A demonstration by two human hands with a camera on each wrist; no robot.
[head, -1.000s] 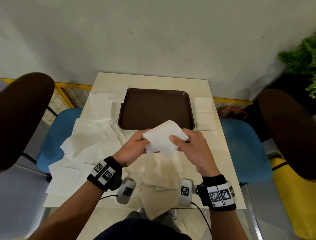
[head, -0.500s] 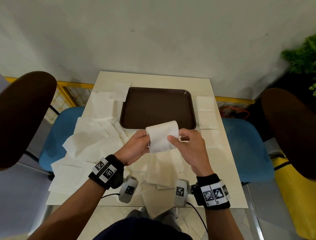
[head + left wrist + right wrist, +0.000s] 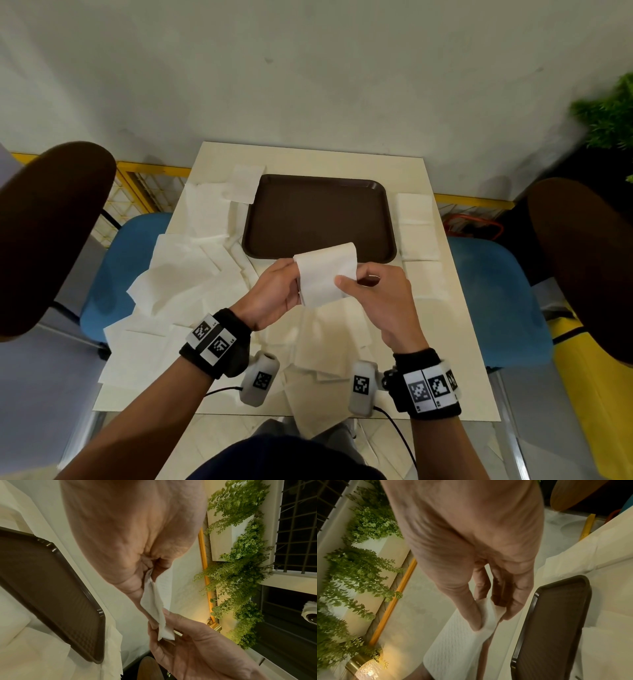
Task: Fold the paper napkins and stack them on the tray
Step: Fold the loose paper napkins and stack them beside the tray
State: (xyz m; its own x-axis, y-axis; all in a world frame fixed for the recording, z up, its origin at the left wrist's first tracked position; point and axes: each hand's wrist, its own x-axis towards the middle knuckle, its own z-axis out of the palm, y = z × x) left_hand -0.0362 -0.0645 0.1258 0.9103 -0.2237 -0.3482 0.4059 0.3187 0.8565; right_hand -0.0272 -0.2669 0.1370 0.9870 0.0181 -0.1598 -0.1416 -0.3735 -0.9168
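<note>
no readable text; wrist bands carry only black-and-white marker squares

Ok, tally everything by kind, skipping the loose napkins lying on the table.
brown tray: 1
held napkin: 1
blue chair seats: 2
wristbands: 2
wrist cameras: 2
Total: 8

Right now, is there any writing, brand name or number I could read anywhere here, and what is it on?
No words or brands can be read.
Left wristband: black-and-white square code patterns; a tiny mark at the tag's corner is too small to read.
Right wristband: the same kind of patterns, no legible text.
Two grey wrist cameras: one code pattern each.
Napkin and tray: unprinted.
</note>
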